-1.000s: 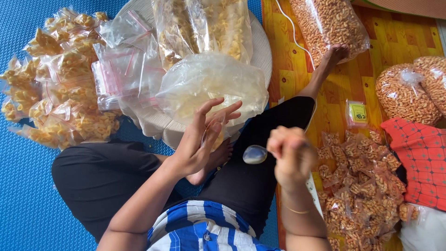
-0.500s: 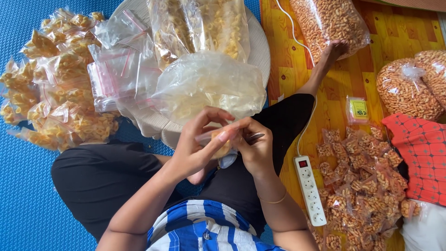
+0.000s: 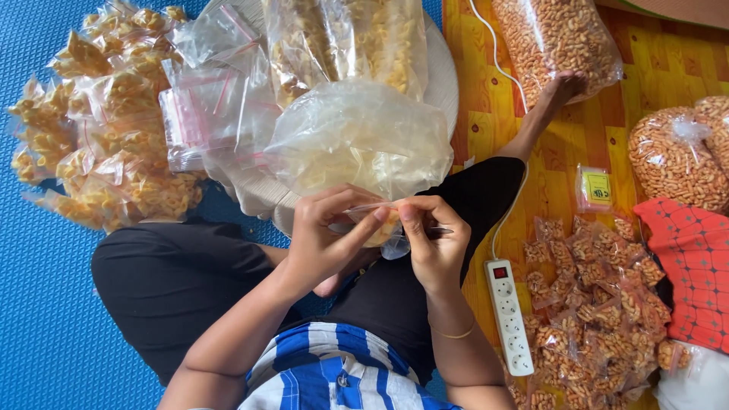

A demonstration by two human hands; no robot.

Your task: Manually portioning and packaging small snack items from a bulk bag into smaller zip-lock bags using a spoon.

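Snack packets (image 3: 106,144) on blue mat (image 3: 38,304)

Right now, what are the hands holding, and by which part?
Both hands, left hand and right hand, pinch a small clear snack bag along its top edge.

Bright even daylight, soft shadows, mild glare on plastic, sharp focus
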